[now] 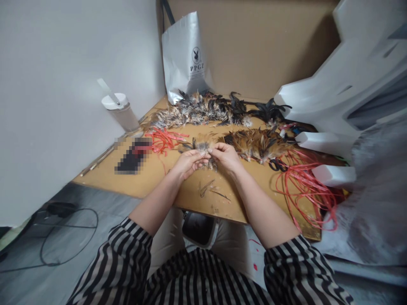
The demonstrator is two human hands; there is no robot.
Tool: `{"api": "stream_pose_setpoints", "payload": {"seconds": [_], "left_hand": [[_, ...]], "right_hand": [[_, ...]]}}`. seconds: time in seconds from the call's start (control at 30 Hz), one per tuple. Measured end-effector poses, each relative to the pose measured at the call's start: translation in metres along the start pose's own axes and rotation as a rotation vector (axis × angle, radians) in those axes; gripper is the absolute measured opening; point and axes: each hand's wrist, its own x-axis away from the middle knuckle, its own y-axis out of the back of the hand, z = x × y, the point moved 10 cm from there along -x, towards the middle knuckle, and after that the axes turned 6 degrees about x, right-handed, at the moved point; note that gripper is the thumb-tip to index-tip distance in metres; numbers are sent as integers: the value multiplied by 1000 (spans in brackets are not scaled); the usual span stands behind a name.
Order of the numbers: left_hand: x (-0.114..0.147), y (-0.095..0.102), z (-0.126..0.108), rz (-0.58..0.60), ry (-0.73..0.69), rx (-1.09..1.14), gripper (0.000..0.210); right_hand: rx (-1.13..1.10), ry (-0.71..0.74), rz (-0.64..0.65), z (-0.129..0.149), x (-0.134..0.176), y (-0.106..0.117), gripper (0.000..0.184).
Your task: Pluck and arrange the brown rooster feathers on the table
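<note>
Over the middle of the wooden table [143, 180], my two hands meet at a small bunch of brown and grey feathers [203, 143]. My left hand [192, 163] pinches the bunch at its base from the left. From the right, my right hand [224, 156] pinches the same base with thumb and forefinger. The feather tips fan out beyond my fingers, away from me. A few thin loose feathers [208, 188] lie on the wood just in front of my wrists. The exact point of contact is partly hidden by my fingertips.
Feather bundles lie in a back row [203, 108] and a brown row [259, 144]. Red plastic strips [163, 140] lie left; more red strips [305, 186] lie right, beside black-handled scissors [277, 164]. A lidded cup [122, 112], a silver bag [184, 55] and white foam [333, 176] border the table.
</note>
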Motion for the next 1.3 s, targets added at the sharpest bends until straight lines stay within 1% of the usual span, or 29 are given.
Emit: {"api": "stream_pose_setpoints", "payload": {"seconds": [0.1, 0.23, 0.37, 0.5, 0.67, 0.8, 1.0, 1.13, 1.23, 1.3], "left_hand": [[0, -2, 0, 16, -3, -4, 16], [0, -1, 1, 0, -7, -10, 14], [0, -1, 0, 1, -29, -33, 16], [0, -1, -4, -18, -71, -66, 18], [2, -4, -9, -29, -116, -165, 19], [3, -6, -10, -20, -139, -236, 19], [5, -8, -14, -31, -173, -370, 22], [6, -9, -17, -43, -200, -411, 21], [6, -9, -19, -44, -223, -401, 20], [6, -7, -21, -60, -241, -371, 20]], "right_hand": [[-1, 1, -15, -1, 0, 0, 25], [-1, 10, -28, -1, 1, -2, 26], [2, 20, -32, -2, 1, -3, 27], [0, 0, -35, -4, 1, -3, 30], [33, -25, -21, 0, 4, -5, 31], [67, -15, -11, 1, 4, -4, 30], [64, 11, 29, -1, 2, -4, 27], [38, 15, 51, 1, 5, -7, 27], [35, 24, 31, 3, 5, -8, 28], [18, 37, -19, 3, 2, -4, 27]]}}
